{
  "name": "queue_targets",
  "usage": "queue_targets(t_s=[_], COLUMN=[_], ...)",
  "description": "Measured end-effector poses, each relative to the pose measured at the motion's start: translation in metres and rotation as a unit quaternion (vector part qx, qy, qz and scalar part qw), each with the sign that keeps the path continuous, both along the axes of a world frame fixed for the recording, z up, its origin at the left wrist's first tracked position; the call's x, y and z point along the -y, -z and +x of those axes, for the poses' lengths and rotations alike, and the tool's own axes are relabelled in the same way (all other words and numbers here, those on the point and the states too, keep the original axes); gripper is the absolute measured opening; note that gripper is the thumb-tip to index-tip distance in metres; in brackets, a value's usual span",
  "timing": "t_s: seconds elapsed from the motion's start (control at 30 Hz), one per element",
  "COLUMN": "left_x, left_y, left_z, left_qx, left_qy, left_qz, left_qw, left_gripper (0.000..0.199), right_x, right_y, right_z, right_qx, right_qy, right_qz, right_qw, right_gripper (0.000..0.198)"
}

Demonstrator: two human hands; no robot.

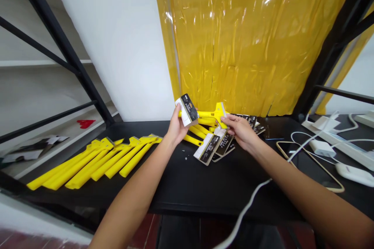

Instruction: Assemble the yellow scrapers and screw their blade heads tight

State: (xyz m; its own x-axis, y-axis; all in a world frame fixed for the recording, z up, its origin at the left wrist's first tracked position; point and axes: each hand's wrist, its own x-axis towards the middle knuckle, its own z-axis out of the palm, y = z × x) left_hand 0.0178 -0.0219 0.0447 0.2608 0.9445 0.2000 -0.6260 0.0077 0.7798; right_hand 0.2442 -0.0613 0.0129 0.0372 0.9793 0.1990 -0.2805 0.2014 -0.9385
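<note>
A yellow scraper [219,116] is held between my hands above the desk, its blade end to the right. My right hand [241,129] pinches the head near the blade. My left hand [175,127] is closed on a black-and-white cardboard sleeve [189,109], which sits around the scraper's handle. Yellow handle shows on both sides of the sleeve; fingers hide part of it. Below and behind lies a pile of scrapers, some with black-and-white cards [207,148]. To the left, several yellow scrapers [96,159] without cards lie in a slanted row.
A black desk [181,190] carries everything. At right are a phone [312,167], a white charger [321,148], a power strip [347,146] and a white cable [248,206] hanging over the front edge. Small metal bits [186,158] lie mid-desk. Black frame bars [64,46] rise at both sides.
</note>
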Motion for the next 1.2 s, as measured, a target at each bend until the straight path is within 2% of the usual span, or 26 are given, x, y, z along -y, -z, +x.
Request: queue_targets(t_s=[0.1,0.2,0.27,0.37,0.43,0.6,0.7,0.93,1.1,1.2], left_x=[-0.002,-0.002,0.000,0.006,0.008,0.005,0.002,0.006,0.016,0.023], left_y=[0.001,0.005,0.007,0.010,0.012,0.015,0.014,0.012,0.026,0.033], left_z=[-0.002,-0.004,-0.003,0.006,0.014,0.024,0.021,0.021,0.034,0.041], left_qx=[-0.011,-0.070,-0.107,-0.117,-0.096,0.009,0.035,0.024,-0.064,-0.121], left_qy=[-0.004,0.036,0.067,0.090,0.063,-0.109,-0.137,-0.053,0.011,0.053], left_qz=[0.005,-0.014,-0.025,-0.017,-0.009,0.017,0.009,-0.025,-0.021,-0.006], left_qw=[1.000,0.997,0.992,0.989,0.993,0.994,0.990,0.998,0.998,0.991], left_gripper=[0.035,0.029,0.031,0.043,0.049,0.042,0.038,0.036,0.041,0.044], right_x=[-0.001,-0.002,-0.002,-0.001,0.000,0.000,0.000,0.001,0.007,0.012], right_y=[0.001,0.002,0.003,0.002,0.001,0.000,0.002,0.005,0.005,0.004], right_z=[0.001,0.004,0.004,0.003,0.001,0.001,0.001,-0.002,-0.009,-0.017], right_qx=[0.007,0.022,0.033,0.024,0.008,-0.005,-0.007,-0.003,0.069,0.113], right_qy=[0.007,0.008,0.003,-0.012,-0.024,-0.006,0.002,0.003,-0.030,-0.025], right_qz=[-0.004,-0.003,-0.006,0.001,0.013,0.009,0.003,0.009,0.033,0.027], right_qw=[1.000,1.000,0.999,1.000,1.000,1.000,1.000,1.000,0.997,0.993], right_gripper=[0.031,0.032,0.032,0.031,0.030,0.031,0.031,0.028,0.026,0.025])
